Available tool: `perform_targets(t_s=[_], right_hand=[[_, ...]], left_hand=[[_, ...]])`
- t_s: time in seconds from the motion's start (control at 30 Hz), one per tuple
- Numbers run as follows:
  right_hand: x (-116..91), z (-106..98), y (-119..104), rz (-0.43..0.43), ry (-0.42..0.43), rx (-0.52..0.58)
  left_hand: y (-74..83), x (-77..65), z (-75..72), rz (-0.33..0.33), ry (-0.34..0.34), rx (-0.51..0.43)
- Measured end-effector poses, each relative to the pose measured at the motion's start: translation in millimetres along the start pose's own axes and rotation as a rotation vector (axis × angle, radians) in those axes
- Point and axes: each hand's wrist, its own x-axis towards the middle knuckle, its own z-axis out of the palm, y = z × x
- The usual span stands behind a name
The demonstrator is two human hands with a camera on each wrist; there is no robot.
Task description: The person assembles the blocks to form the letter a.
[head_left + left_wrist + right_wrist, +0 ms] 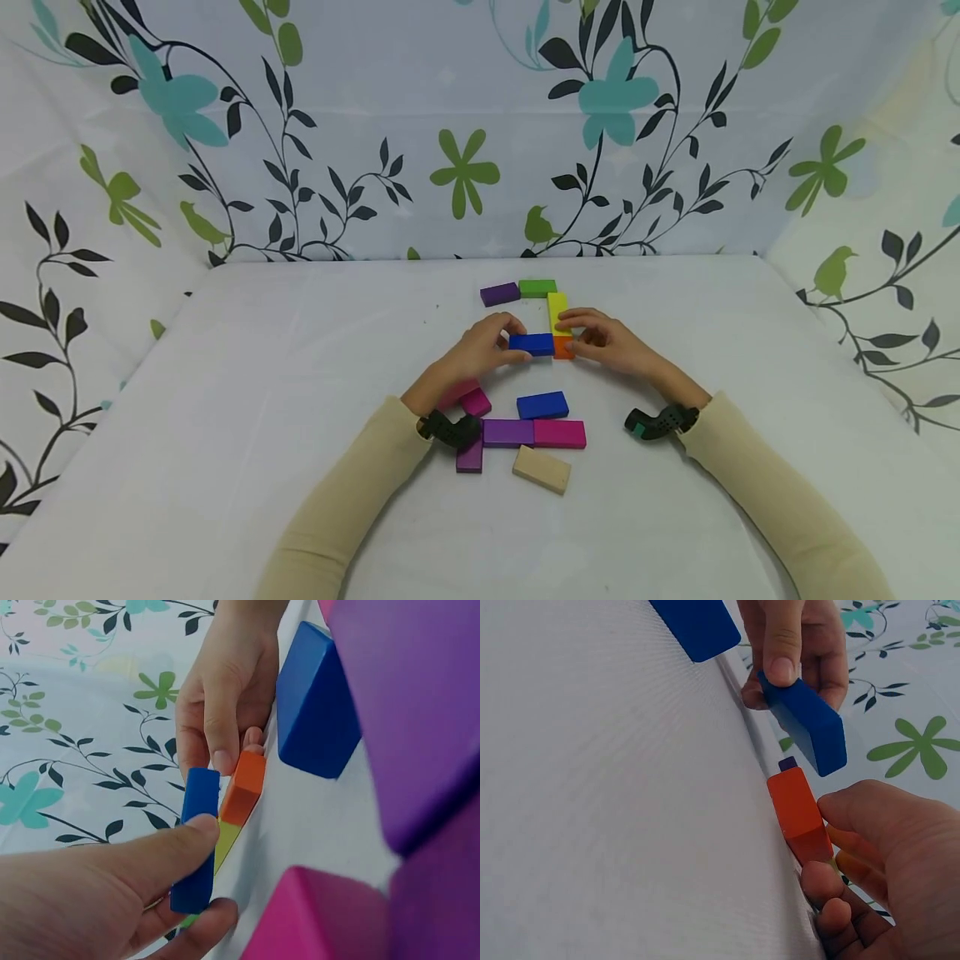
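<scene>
My left hand (pixel 483 346) pinches a blue block (pixel 531 344) between thumb and fingers. In the left wrist view this blue block (pixel 196 840) is tilted, with the thumb across its face. My right hand (pixel 611 342) has its thumb at an orange block (pixel 563 347) and its fingers reaching over a yellow block (pixel 557 310). In the right wrist view, thumb and fingertips lie about the orange block (pixel 799 806). The held blue block is just left of the orange one; whether they touch I cannot tell. A green block (pixel 537 288) adjoins the yellow one's far end, with a dark purple block (pixel 499 294) beside it.
Nearer on the white table (pixel 637 517) lie another blue block (pixel 542 406), a purple block (pixel 508 432) end to end with a magenta block (pixel 559 433), and a plain wooden block (pixel 542 470). More pink and purple blocks lie partly under the left wrist. A patterned cloth (pixel 360 100) hangs behind.
</scene>
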Motion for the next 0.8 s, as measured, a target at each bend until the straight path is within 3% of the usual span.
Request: perform_targets(t_s=[0.4, 0.8], right_hand=[[-0.6, 1.8, -4.7, -0.006, 0.006, -0.013], [-1.0, 2.5, -1.4, -0.007, 0.01, 0.0]], left_hand=[[-10.6, 2.1, 10.1, -0.024, 0.099, 0.038], [-16.4, 2.8, 14.9, 0.012, 0.111, 0.008]])
